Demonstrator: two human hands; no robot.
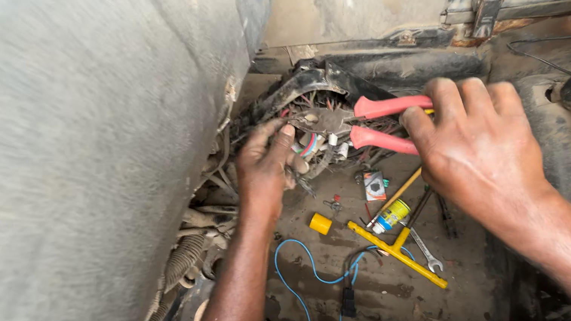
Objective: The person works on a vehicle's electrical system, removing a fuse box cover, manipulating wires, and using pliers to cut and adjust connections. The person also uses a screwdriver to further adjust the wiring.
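The wire bundle (pixel 317 140) hangs in the middle, under the dusty grey panel (pixel 69 141), and the work looks to be cutting or stripping a wire. The left hand (pixel 267 163) pinches the wires, fingers closed on them. Right of the bundle, the right hand (pixel 478 145) grips red-handled pliers (pixel 382 122), their nose at the wires. Below the bundle, a yellow cross wrench (pixel 399 253), spanner (pixel 428 252) and blue wire (pixel 305 287) lie on the floor. Next calls for a steady squeeze on one wire only.

Left hand (pixel 267 167) is extended forward on a straight bare forearm, back of hand up, fingers curled and pinched together at the tips. Right hand (pixel 478 145) enters from the lower right, wrist bent inward, fingers and thumb wrapped closed in a firm grip.
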